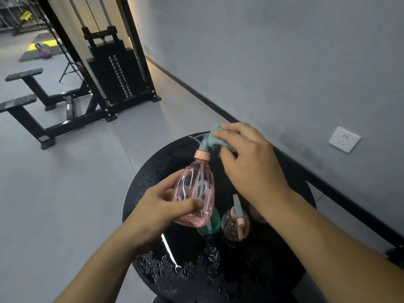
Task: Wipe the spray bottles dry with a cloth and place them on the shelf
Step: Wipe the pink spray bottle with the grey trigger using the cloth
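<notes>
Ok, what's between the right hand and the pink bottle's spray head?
In the head view, a teal cloth lies between them: the right hand presses it against the spray head of the pink bottle.

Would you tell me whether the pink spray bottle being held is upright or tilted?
Tilted: the left hand grips the pink spray bottle with its base toward the camera and its nozzle leaning away.

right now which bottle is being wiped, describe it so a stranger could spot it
Find the round black table by the grey wall. Above it, the left hand holds a tilted clear pink spray bottle, while the right hand presses a teal cloth to its nozzle. It alone is lifted off the table.
</notes>
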`<state>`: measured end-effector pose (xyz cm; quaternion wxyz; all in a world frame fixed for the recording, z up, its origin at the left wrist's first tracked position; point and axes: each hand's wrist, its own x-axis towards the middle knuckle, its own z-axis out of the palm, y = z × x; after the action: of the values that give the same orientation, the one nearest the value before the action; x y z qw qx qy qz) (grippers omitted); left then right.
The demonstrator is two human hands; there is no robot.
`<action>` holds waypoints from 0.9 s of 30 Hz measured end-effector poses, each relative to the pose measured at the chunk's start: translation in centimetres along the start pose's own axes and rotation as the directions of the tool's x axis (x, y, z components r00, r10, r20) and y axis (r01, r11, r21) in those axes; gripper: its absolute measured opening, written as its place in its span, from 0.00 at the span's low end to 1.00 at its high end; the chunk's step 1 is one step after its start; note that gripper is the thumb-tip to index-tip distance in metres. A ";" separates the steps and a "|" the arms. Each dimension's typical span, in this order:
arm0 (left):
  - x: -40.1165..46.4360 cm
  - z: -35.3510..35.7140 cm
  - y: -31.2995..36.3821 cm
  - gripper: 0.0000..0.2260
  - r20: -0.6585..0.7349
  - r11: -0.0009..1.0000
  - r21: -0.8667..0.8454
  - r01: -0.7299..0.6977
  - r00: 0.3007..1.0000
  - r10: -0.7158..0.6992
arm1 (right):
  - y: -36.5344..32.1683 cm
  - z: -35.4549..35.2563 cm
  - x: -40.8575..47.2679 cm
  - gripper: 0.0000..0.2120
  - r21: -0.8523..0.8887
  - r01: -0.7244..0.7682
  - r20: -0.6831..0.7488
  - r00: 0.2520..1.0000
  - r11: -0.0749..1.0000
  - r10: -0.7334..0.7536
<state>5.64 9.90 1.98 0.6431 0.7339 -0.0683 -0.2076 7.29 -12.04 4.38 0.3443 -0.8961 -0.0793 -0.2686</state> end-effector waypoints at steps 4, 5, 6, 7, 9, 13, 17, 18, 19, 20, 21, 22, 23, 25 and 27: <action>-0.1 0.1 0.3 0.28 0.003 1.000 0.002 0.004 1.000 -0.004 | 0.3 -0.1 -0.1 0.17 0.018 0.000 0.007 1.000 1.000 0.000; -0.2 0.3 0.5 0.28 0.004 1.000 0.009 0.009 1.000 -0.009 | 0.0 0.1 -0.3 0.17 0.020 0.035 0.038 0.999 0.999 -0.036; -0.2 0.4 0.5 0.27 0.004 1.000 0.018 0.013 1.000 -0.013 | -0.3 0.3 -0.5 0.17 0.023 0.067 0.064 0.996 0.998 -0.068; -0.2 0.5 0.5 0.27 0.005 1.000 0.024 0.015 1.000 -0.015 | -0.4 0.4 -0.5 0.17 0.028 0.079 0.077 0.994 0.996 -0.081; -0.2 0.3 0.5 0.27 -0.003 1.000 0.015 0.016 1.000 -0.016 | 0.1 0.2 -0.2 0.17 0.026 0.046 0.058 0.997 0.999 -0.047; -0.2 0.0 0.3 0.27 -0.020 1.000 -0.022 0.019 1.000 -0.020 | 0.8 -0.5 0.1 0.17 0.022 -0.030 0.009 1.000 0.999 0.029; 0.1 0.3 0.2 0.27 -0.024 0.999 -0.042 0.026 0.999 -0.027 | -0.3 0.0 -0.5 0.17 0.064 0.069 0.125 0.989 0.996 -0.076; 0.1 0.3 0.1 0.27 -0.027 0.999 -0.045 0.027 0.999 -0.028 | -0.4 0.2 -0.7 0.17 0.065 0.094 0.156 0.982 0.993 -0.103; 0.1 0.2 0.0 0.26 -0.028 0.999 -0.046 0.029 0.999 -0.030 | -0.5 0.3 -0.8 0.17 0.061 0.106 0.173 0.978 0.993 -0.115; 0.1 0.2 0.0 0.26 -0.029 0.998 -0.048 0.030 0.999 -0.032 | -0.4 0.4 -0.8 0.16 0.056 0.100 0.171 0.979 0.993 -0.108; 0.0 0.0 0.0 0.27 -0.032 0.998 -0.052 0.030 0.999 -0.032 | -0.2 0.3 -0.7 0.16 0.050 0.079 0.155 0.984 0.996 -0.086; 0.1 -0.1 -0.1 0.27 -0.038 0.998 -0.059 0.029 0.999 -0.031 | 0.0 0.2 -0.7 0.16 0.042 0.051 0.136 0.989 0.998 -0.057; 0.1 -0.2 -0.1 0.28 -0.045 0.997 -0.068 0.027 0.999 -0.030 | 0.1 0.1 -0.6 0.17 0.031 0.025 0.117 0.993 0.999 -0.029; 0.2 -0.3 0.0 0.28 -0.048 0.995 -0.100 0.023 0.998 -0.028 | 0.2 0.0 -0.5 0.17 0.032 0.003 0.100 0.995 0.999 -0.007; 0.3 -0.3 0.0 0.27 -0.020 0.993 -0.113 0.026 0.999 -0.029 | -0.1 0.2 -0.7 0.17 0.062 0.041 0.124 0.991 0.997 -0.049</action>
<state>6.01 10.01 1.99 0.6813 0.6995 -0.0394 -0.2120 6.71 -11.75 3.93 0.3591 -0.8985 -0.1289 -0.2172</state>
